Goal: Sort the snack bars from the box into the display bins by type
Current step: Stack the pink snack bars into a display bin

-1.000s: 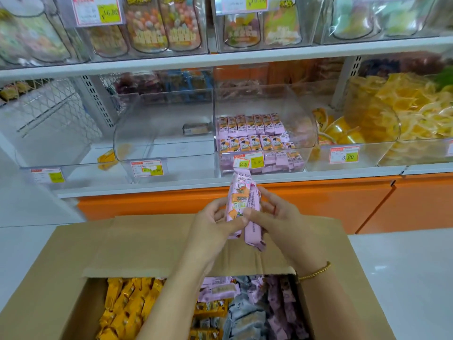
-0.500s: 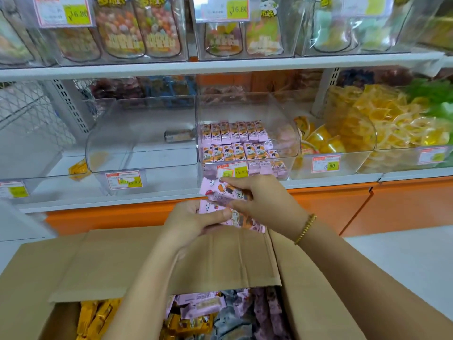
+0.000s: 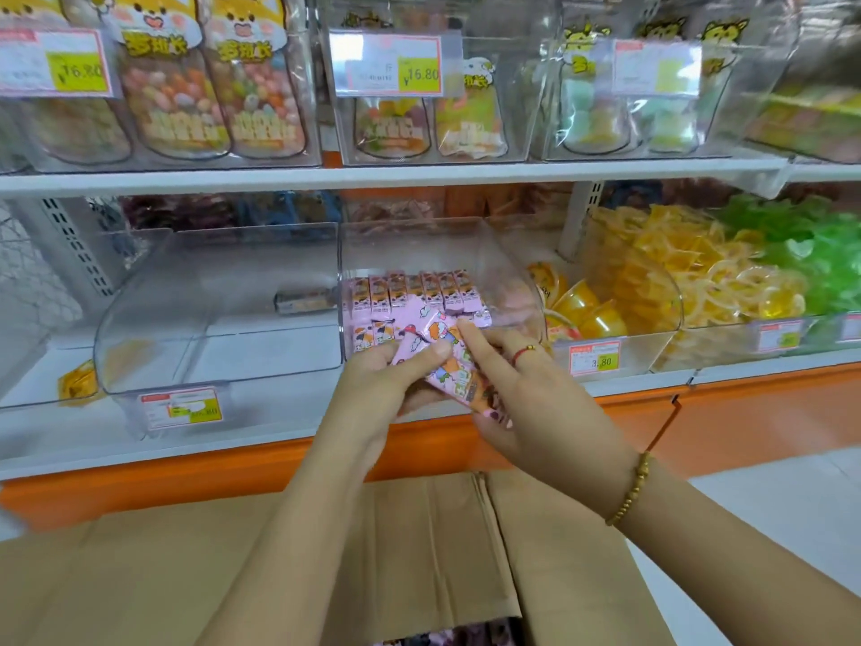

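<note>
Shop shelving ahead: white shelf [image 3: 279,179] boards over an orange base [image 3: 186,463], with clear display bins in a row on the lower level. On the upper level, bags of coloured sweets behind price tags [image 3: 386,62]. Lowest in view, the brown flaps of a cardboard box [image 3: 419,552], with a sliver of wrappers [image 3: 466,635] showing in its opening at the bottom edge. Above the box and just in front of the middle bin [image 3: 442,244], a small bundle of pink snack bars [image 3: 442,361], tilted, printed with cartoon figures, held between both hands. Left grip [image 3: 372,384] curled round the bundle's left end, thumb pressed on top. Right grip [image 3: 526,394] pinching the right side, forefinger stretched along the top wrapper, a red band on one finger and a gold bead bracelet [image 3: 629,491] on the wrist. Inside the middle bin, rows of pink bars [image 3: 414,291] of the same kind, standing neatly side by side. To the left, the left bin [image 3: 209,296], with a single bar [image 3: 305,300] lying toward its back. To the right, yellow jelly cups [image 3: 587,310], then yellow and green packets further along.
</note>
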`<state>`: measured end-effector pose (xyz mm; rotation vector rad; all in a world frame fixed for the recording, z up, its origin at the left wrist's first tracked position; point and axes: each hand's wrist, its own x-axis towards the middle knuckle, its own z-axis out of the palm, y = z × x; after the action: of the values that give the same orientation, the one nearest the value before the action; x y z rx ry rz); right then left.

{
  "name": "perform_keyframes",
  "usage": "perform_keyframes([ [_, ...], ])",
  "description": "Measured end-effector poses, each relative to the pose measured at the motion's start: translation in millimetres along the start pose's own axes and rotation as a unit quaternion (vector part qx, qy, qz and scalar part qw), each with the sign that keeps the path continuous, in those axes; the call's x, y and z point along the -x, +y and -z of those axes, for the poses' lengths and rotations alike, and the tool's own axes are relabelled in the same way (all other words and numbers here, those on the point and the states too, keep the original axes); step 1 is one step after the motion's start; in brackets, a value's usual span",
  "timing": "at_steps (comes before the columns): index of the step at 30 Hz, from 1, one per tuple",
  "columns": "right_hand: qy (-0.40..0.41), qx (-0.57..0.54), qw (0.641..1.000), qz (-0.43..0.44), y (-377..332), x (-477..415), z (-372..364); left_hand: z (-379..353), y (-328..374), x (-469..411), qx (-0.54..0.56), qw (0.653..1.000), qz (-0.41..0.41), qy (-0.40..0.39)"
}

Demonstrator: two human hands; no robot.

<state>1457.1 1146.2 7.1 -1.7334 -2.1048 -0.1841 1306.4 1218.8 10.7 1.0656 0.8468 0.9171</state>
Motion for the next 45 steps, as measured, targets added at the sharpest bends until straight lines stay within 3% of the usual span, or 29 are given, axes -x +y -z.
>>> perform_keyframes([
  [2, 0.058, -0.014, 0.997, -0.052, 20, -10, 2, -2, 7, -25, -0.043, 0.999, -0.014, -0.016],
  [4, 0.092, -0.005, 0.99, -0.104, 39, -25, 3, -2, 9, -58, -0.241, 0.967, -0.078, -0.008],
  [6, 0.085, 0.038, 0.985, -0.144, 53, -43, -4, -5, 8, -91, -0.456, 0.878, -0.129, -0.067],
  [8, 0.052, 0.071, 0.98, -0.177, 59, -61, -16, -11, 6, -123, -0.559, 0.806, -0.11, -0.158],
  [12, 0.011, 0.176, 0.968, -0.178, 63, -81, -39, -23, -1, -156, -0.63, 0.727, -0.062, -0.266],
  [14, -0.001, 0.236, 0.951, -0.199, 65, -88, -46, -21, -8, -164, -0.655, 0.699, -0.05, -0.285],
  [17, -0.052, 0.238, 0.945, -0.216, 65, -100, -60, -9, -17, -171, -0.687, 0.662, -0.049, -0.296],
  [20, -0.125, 0.234, 0.933, -0.244, 66, -116, -64, -5, -15, -169, -0.683, 0.668, -0.036, -0.292],
  [25, -0.308, 0.263, 0.904, -0.137, 68, -122, -54, -8, -16, -168, -0.669, 0.687, -0.007, -0.283],
  [30, -0.344, 0.27, 0.897, -0.066, 72, -107, -37, -11, -13, -162, -0.678, 0.676, 0.016, -0.288],
  [32, -0.33, 0.256, 0.905, -0.081, 65, -103, -30, -8, -14, -159, -0.697, 0.668, 0.0, -0.26],
  [35, -0.235, 0.207, 0.942, -0.12, 58, -89, -21, -5, -5, -126, -0.692, 0.697, -0.062, -0.178],
  [38, -0.012, 0.142, 0.985, -0.095, 35, -52, -22, 7, -9, -61, -0.591, 0.769, -0.242, -0.042],
  [39, 0.039, 0.115, 0.99, -0.073, 23, -38, -20, 17, -17, -36, -0.543, 0.792, -0.278, 0.009],
  [40, 0.032, 0.084, 0.994, -0.064, 11, -24, -18, 26, -26, -10, -0.503, 0.81, -0.294, 0.063],
  [42, -0.09, 0.048, 0.993, -0.053, -12, -1, -20, 50, -51, 35, -0.445, 0.839, -0.282, 0.137],
  [45, -0.293, 0.021, 0.956, -0.002, -36, 31, -52, 82, -101, 88, -0.391, 0.887, -0.191, 0.156],
])
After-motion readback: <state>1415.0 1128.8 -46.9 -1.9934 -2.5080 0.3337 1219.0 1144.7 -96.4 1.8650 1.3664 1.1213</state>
